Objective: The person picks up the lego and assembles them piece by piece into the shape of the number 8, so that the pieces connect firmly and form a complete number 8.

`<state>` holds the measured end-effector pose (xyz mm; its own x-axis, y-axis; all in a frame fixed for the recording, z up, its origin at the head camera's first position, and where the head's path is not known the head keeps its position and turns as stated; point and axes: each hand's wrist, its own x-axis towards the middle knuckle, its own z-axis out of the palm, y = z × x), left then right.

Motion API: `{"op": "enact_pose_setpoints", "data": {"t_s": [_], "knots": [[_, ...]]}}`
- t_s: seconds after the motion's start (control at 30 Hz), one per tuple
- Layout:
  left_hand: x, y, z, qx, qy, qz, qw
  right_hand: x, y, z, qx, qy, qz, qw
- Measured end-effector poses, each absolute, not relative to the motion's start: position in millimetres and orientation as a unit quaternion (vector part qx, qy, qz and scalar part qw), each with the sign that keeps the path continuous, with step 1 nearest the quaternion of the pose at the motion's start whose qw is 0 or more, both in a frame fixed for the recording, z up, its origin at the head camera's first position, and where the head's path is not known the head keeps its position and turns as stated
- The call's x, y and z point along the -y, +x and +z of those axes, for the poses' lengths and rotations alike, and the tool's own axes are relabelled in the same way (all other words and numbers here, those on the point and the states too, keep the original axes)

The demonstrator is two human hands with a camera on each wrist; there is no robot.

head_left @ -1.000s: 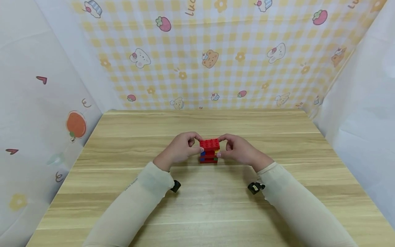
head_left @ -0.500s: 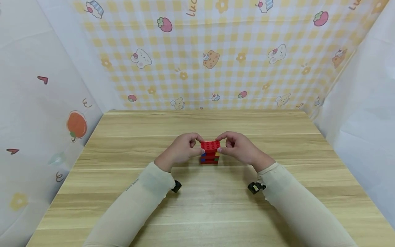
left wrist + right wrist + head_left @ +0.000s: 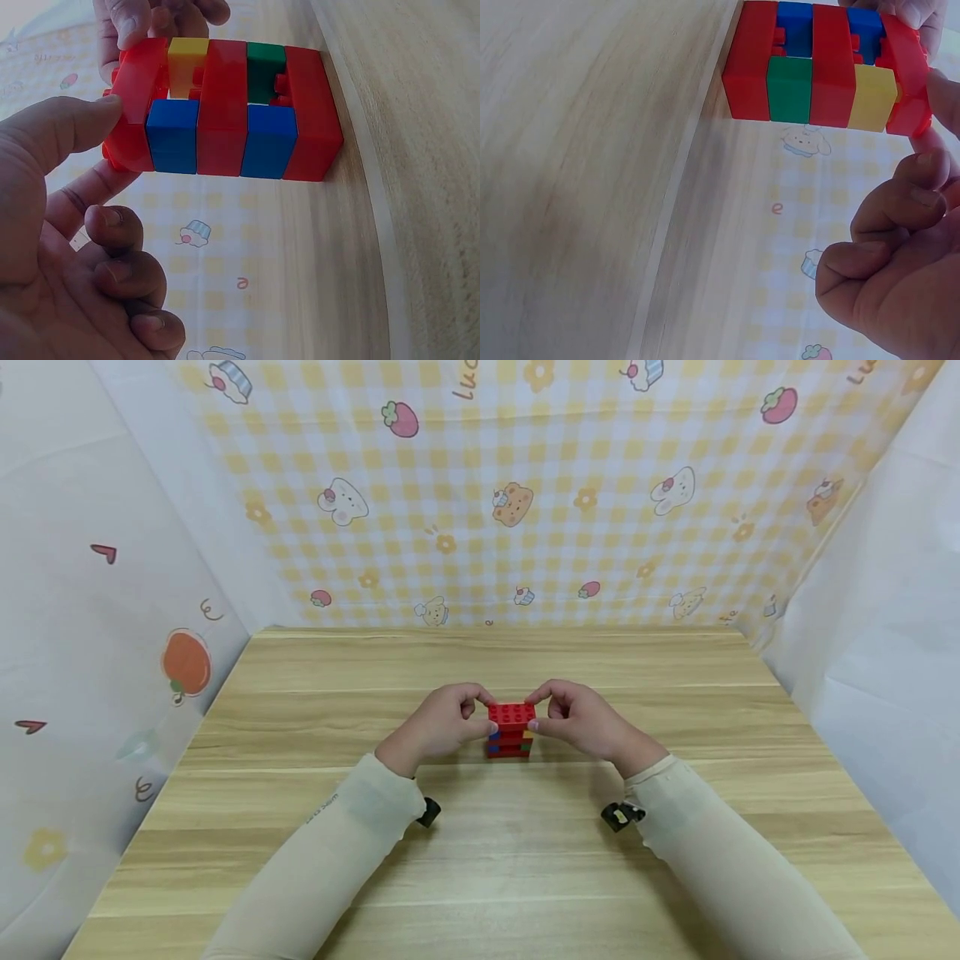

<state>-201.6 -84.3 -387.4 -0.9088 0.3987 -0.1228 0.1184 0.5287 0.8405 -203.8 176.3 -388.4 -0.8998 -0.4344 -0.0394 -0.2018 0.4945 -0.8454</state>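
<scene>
A small tower of toy building blocks stands upright on the wooden table (image 3: 513,827). Its red top brick (image 3: 512,713), studs up, is pinched by my left hand (image 3: 438,724) at the left end, thumb in front and index finger behind. At the other end my right hand (image 3: 588,724) pinches the same brick likewise. Below it come a blue block (image 3: 174,136) and a yellow block (image 3: 872,97), then a red middle brick (image 3: 223,109). Under that, a second blue block (image 3: 268,141) and a green block (image 3: 790,90) rest on the red bottom brick (image 3: 313,112). The top brick looks slightly tilted in the wrist views.
Behind the table hangs a yellow checked cloth (image 3: 555,552) with cartoon prints. White sheets (image 3: 892,635) flank both sides. A black strap piece (image 3: 622,815) shows at my right wrist, another black piece (image 3: 429,812) at my left.
The top brick, tilted a second ago, now lies more level. My right thumb has risen from beside the yellow block to the top brick's front. In the last half second almost nothing moved.
</scene>
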Motion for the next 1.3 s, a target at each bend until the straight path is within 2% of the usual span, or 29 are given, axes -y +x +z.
{"op": "enact_pose_setpoints", "data": {"t_s": [1.3], "knots": [[84.8,-205.5,-390.1,-0.857,0.154,0.464,0.164,-173.7,-201.9,-391.9,-0.834,-0.186,-0.499,0.147]]}}
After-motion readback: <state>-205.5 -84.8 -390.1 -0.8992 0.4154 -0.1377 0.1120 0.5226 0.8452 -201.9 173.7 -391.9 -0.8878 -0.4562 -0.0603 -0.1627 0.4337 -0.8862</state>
